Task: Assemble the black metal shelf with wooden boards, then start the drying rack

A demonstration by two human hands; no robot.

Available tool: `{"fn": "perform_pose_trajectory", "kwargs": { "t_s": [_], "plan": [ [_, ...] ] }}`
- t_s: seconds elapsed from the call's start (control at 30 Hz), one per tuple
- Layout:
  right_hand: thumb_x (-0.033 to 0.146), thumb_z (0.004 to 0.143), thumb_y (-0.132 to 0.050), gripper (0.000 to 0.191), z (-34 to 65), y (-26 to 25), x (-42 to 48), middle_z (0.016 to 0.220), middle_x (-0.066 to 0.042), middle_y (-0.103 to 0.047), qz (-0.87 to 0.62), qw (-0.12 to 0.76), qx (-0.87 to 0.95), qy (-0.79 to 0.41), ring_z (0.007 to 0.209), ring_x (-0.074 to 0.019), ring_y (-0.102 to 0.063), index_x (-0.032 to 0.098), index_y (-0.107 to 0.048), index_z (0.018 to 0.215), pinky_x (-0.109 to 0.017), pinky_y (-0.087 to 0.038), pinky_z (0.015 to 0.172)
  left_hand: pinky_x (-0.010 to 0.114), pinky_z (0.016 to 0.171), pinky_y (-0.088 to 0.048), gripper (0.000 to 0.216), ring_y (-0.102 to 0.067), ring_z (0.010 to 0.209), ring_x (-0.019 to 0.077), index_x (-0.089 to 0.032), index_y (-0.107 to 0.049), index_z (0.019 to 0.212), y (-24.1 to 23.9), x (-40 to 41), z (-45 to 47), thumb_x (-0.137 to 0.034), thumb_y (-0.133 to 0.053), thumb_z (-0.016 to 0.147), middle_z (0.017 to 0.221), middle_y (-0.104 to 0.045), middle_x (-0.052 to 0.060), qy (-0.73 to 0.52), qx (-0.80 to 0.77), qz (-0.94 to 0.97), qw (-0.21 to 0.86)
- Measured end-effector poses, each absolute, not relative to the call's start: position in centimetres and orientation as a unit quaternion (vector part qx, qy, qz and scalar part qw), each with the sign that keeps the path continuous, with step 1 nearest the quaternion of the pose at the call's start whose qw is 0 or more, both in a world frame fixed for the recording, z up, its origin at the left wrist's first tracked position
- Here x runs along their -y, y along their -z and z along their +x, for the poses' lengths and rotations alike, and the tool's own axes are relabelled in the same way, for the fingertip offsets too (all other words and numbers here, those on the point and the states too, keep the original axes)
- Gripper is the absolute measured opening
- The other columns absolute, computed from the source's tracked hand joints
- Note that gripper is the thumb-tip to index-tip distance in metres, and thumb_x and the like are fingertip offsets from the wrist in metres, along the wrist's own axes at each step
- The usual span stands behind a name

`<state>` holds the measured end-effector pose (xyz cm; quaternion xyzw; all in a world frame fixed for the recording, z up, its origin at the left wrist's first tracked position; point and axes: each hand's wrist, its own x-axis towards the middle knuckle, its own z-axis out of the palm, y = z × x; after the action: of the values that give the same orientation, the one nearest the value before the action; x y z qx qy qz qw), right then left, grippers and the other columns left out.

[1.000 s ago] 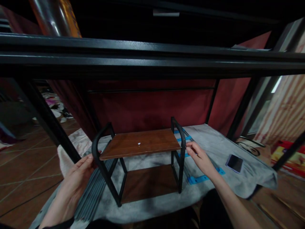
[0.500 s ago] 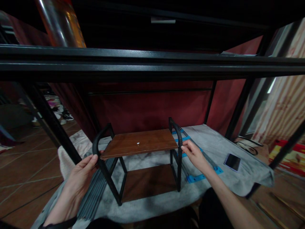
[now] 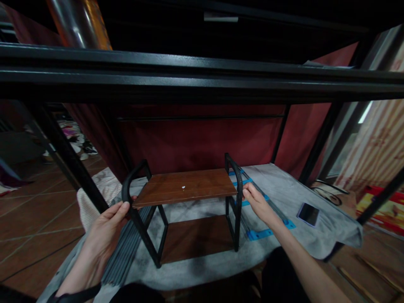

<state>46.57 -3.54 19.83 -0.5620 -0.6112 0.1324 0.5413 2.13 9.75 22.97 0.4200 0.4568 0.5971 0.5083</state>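
Note:
A small two-tier rack with brown wooden shelves [image 3: 186,186] and a black metal frame [image 3: 235,185] stands on a grey cloth [image 3: 284,189]. My left hand [image 3: 105,229] grips the frame's left front post, thumb over the bar. My right hand [image 3: 257,202] holds the right front post near its curved top, fingers wrapped on it. A small white speck lies on the top shelf.
A black bed-frame rail [image 3: 202,80] crosses overhead, with slanted black posts either side. Grey rods [image 3: 126,252] lie by the rack's left foot. Blue strips [image 3: 268,231] and a phone [image 3: 308,213] lie on the cloth at right. Tiled floor at left, red curtain behind.
Both hands closed in on the rack's side posts and now grip them. The rack has barely shifted, and the view tilted slightly.

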Motion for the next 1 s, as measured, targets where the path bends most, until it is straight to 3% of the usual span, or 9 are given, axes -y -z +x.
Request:
{"fn": "perform_pose_trajectory", "kwargs": {
  "t_s": [0.2,0.43,0.63,0.83,1.0],
  "plan": [
    [0.066,0.103,-0.044,0.043,46.1,-19.4,3.5,0.079,0.001,-0.056,-0.566,0.547,0.607,-0.106,0.077,-0.0210,-0.053,0.028,-0.054,0.085,-0.035,-0.045,0.074,0.021,0.071,-0.058,0.045,-0.074,0.089,0.0207,-0.016,-0.080,0.081,-23.3,-9.3,2.6,-0.037,-0.100,0.046,0.091,-0.081,0.007,-0.600,-0.453,0.427,0.502],
    [0.077,0.096,-0.049,0.054,46.0,-19.4,3.0,0.068,0.002,-0.052,-0.557,0.592,0.548,-0.197,0.065,-0.0190,-0.049,0.027,-0.051,0.072,-0.034,-0.042,0.064,0.016,0.077,-0.056,0.065,-0.072,0.096,0.0175,-0.018,-0.084,0.092,-23.5,-8.7,3.1,-0.045,-0.104,0.036,0.088,-0.081,0.002,-0.602,-0.453,0.418,0.508],
    [0.079,0.094,-0.049,0.059,45.3,-19.8,3.1,0.058,0.004,-0.044,-0.561,0.597,0.513,-0.256,0.055,-0.0161,-0.042,0.027,-0.045,0.066,-0.033,-0.037,0.057,0.016,0.073,-0.055,0.066,-0.071,0.093,0.0170,-0.018,-0.082,0.087,-23.7,-8.5,3.3,-0.047,-0.104,0.032,0.089,-0.081,0.002,-0.602,-0.460,0.410,0.508],
    [0.075,0.097,-0.048,0.048,45.6,-19.5,3.9,0.076,0.001,-0.057,-0.559,0.604,0.523,-0.220,0.072,-0.0204,-0.057,0.028,-0.054,0.086,-0.035,-0.048,0.070,0.016,0.073,-0.056,0.058,-0.070,0.088,0.0158,-0.018,-0.080,0.080,-23.6,-8.9,3.6,-0.043,-0.104,0.034,0.087,-0.080,0.001,-0.608,-0.450,0.412,0.508],
    [0.069,0.101,-0.046,0.042,45.9,-19.6,4.2,0.077,0.001,-0.057,-0.574,0.564,0.570,-0.165,0.076,-0.0220,-0.057,0.029,-0.053,0.089,-0.037,-0.047,0.073,0.015,0.067,-0.054,0.056,-0.070,0.085,0.0151,-0.017,-0.080,0.080,-23.4,-8.8,3.6,-0.040,-0.103,0.035,0.087,-0.080,0.001,-0.614,-0.450,0.412,0.501]
  ]
}}
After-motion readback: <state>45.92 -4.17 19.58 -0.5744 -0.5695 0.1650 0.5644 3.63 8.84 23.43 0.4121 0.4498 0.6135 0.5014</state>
